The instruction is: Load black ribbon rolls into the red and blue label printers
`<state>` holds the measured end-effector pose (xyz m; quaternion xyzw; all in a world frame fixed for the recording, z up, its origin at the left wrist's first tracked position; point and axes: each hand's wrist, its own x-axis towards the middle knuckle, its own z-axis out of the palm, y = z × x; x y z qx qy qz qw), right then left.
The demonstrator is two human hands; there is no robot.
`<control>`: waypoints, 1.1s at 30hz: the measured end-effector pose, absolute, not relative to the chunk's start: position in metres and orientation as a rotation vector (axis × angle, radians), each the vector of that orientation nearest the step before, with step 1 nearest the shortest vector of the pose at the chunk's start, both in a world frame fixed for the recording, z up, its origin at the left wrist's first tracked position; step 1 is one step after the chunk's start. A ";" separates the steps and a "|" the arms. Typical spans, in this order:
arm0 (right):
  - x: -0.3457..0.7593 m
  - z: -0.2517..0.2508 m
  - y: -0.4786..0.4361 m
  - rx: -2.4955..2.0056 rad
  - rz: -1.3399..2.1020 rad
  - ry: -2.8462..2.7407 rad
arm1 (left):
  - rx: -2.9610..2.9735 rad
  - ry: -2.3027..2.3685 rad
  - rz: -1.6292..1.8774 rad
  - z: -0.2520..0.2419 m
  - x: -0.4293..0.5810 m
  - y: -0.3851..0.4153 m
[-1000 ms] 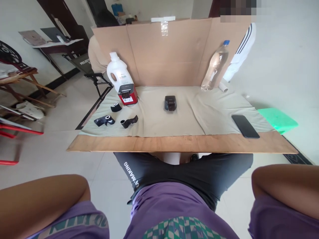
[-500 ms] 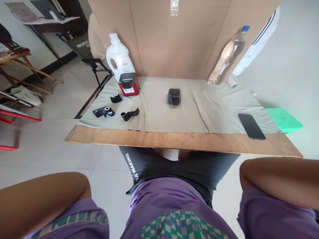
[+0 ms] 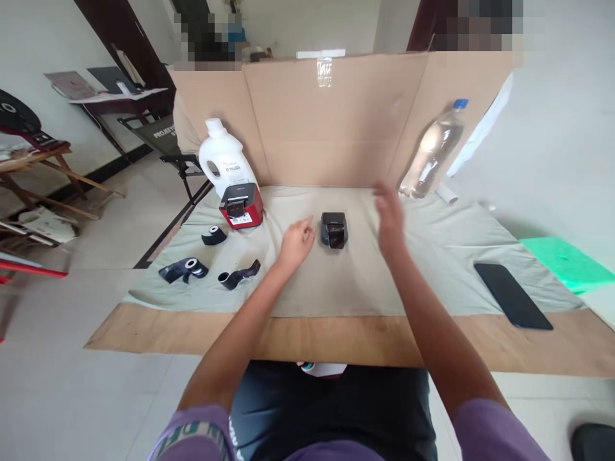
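A small dark box-shaped device [image 3: 334, 229] sits mid-cloth, with a glossy dark strip hanging from its front; it looks like a mini label printer. Just left of it is my left hand [image 3: 296, 244], empty, index finger stretched toward the device but not touching. My right hand [image 3: 390, 218] is raised on the device's right side, fingers spread and slightly blurred, holding nothing. To the left stands a red and black device [image 3: 241, 206] with a similar dark strip at its front. Nearby lie a small black roll [image 3: 214, 235], a partly unwound roll [image 3: 192, 267] and a curled dark strip [image 3: 239, 274].
Behind the cloth-covered board [image 3: 307, 339] rises a cardboard screen [image 3: 331, 128]. A white jug [image 3: 225, 157] leans at back left, a clear bottle [image 3: 435, 153] at back right. A phone [image 3: 512, 296] lies front right, beside a green plastic thing [image 3: 567, 259]. People are partly visible behind the screen.
Both my hands have come into view over the cloth, one on each side of the small dark device. My view has tilted up, showing the room beyond the screen.
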<state>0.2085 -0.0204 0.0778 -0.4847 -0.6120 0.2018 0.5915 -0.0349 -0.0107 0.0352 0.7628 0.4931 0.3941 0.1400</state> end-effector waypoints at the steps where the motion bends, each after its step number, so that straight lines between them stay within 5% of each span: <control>1: 0.204 0.065 -0.010 -1.195 0.563 -1.364 | 2.206 1.522 0.971 0.026 -0.026 -0.001; 4: 0.186 0.020 0.013 -1.391 0.866 -1.193 | 2.197 1.722 0.600 -0.001 -0.003 0.020; 9: 0.169 -0.029 0.024 -1.373 0.918 -1.238 | 2.288 1.756 0.581 -0.022 0.006 0.031; 33: 0.183 -0.035 -0.029 -1.332 0.944 -1.391 | 2.420 1.573 0.651 -0.014 0.001 -0.006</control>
